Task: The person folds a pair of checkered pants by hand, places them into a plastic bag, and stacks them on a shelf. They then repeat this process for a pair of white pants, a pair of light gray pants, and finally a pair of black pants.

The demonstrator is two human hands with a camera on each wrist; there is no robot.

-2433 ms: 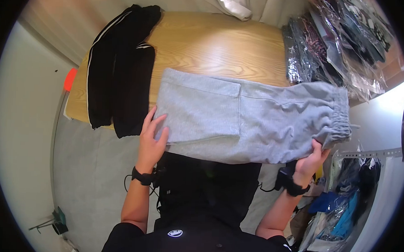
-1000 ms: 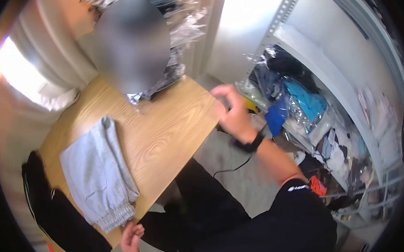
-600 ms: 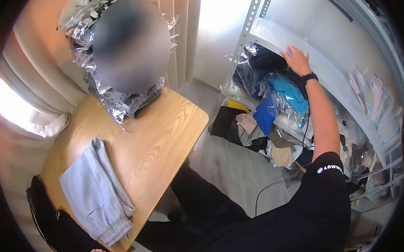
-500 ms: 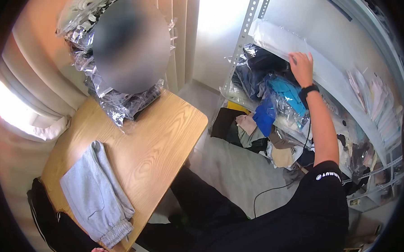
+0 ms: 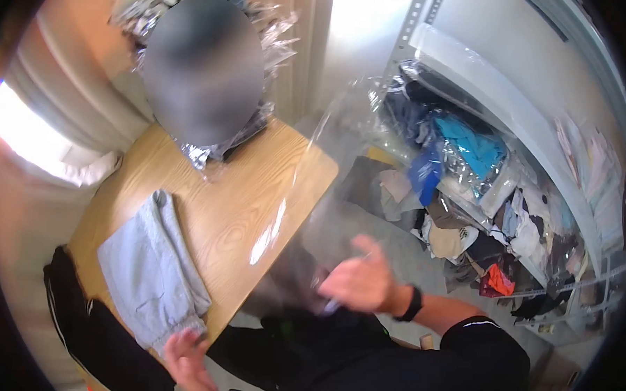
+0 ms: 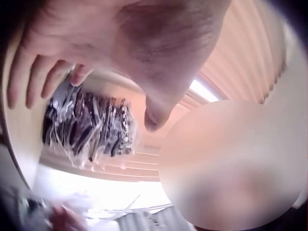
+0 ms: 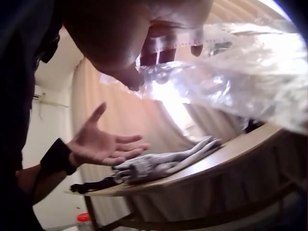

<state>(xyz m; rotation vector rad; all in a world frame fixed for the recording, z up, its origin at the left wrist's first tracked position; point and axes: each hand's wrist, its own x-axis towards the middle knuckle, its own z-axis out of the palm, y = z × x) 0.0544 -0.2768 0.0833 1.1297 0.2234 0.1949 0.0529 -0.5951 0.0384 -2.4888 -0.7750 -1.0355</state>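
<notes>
My right hand (image 5: 362,278) pinches a large clear plastic bag (image 7: 231,79) by one end, its film trailing up past the table's edge in the head view. Folded light-grey sweatpants (image 5: 149,262) lie on the wooden table, elastic waistband towards me. Beside that waistband is my left hand (image 5: 188,361), overlapping it in the head view. In the left wrist view its fingers (image 6: 36,82) are spread with nothing between them and the thumb. Black trousers with white side stripes (image 5: 115,333) lie farther left.
Bagged garments (image 5: 217,149) are stacked at the table's (image 5: 247,192) far end, partly behind a blurred oval. A metal shelf (image 5: 516,92) on the right holds clothes and plastic-wrapped items, with more clothes (image 5: 444,236) below. A curtain (image 5: 65,101) hangs on the left.
I have turned towards the shelf; the sweatpants are out of my hands, on the table. My right hand reached to the shelf and came back with the clear bag. My left hand rose beside the waistband.
</notes>
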